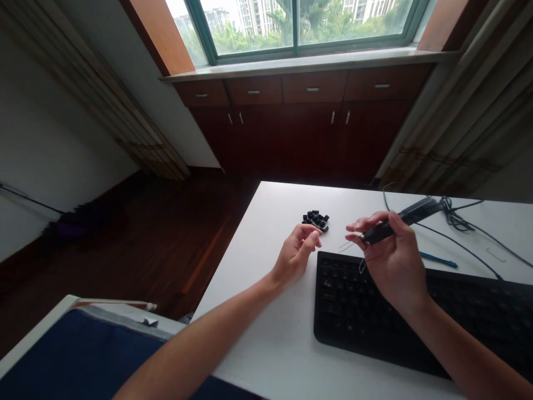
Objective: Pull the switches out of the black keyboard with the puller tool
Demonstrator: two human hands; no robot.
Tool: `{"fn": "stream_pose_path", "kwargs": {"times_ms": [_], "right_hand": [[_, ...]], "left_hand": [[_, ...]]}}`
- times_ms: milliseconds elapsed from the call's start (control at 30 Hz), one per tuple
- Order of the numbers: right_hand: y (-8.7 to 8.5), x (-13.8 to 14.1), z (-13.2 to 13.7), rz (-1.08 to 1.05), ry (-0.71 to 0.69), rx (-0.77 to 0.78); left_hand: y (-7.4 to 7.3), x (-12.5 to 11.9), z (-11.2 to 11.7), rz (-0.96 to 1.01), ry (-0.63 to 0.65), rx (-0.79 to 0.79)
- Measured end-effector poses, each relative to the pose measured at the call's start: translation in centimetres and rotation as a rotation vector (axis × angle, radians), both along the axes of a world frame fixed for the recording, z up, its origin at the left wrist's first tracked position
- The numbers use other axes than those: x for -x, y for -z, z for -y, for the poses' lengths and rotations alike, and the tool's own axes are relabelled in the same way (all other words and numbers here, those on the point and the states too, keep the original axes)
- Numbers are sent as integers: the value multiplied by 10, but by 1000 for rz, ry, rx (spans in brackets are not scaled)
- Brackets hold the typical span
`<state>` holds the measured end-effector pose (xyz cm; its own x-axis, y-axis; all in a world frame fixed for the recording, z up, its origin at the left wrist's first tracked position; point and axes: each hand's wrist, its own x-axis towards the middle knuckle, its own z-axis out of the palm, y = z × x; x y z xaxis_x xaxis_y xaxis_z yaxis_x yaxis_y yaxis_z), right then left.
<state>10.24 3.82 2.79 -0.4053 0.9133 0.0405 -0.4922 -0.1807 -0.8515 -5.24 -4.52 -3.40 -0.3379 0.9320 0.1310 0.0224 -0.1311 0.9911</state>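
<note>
I have my right hand (395, 269) wrapped round a wire-tipped tool (418, 212), keyboard (353, 311) at its six o'clock, my left hand (295, 255) half-curled, contents unclear from here, keycaps (315, 219) at its one o'clock.

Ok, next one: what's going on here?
A person works at a white table with both hands. The right hand grips a black-handled tool with thin wires at its end, held above a black keyboard. The left hand, fingers curled, is by a small pile of black pieces that look like keycaps; whether it touches them or holds one isn't clear. A thin blue stick lies just beyond the keyboard.
</note>
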Motion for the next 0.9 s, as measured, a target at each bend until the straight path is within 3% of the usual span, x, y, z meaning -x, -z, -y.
{"fn": "stream_pose_path", "kwargs": {"times_ms": [100, 267, 433, 533, 667, 767, 900], "right_hand": [[13, -1, -1, 12, 54, 51], [23, -19, 1, 121, -39, 110], [26, -30, 10, 286, -116, -2], [34, -31, 16, 364, -166, -155], [41, -31, 20, 473, -172, -393], [39, -31, 21, 538, -146, -541], [33, -28, 25, 552, -197, -612]], "left_hand": [[-1, -1, 5, -168, 91, -89], [-3, -2, 8, -384, 184, -212], [-5, 0, 9, -443, 228, -248], [-6, 0, 10, -350, 295, -224], [-9, -1, 10, -27, 395, -135], [-10, -1, 8, 155, 353, -93], [-8, 0, 4, 182, 267, 27]]}}
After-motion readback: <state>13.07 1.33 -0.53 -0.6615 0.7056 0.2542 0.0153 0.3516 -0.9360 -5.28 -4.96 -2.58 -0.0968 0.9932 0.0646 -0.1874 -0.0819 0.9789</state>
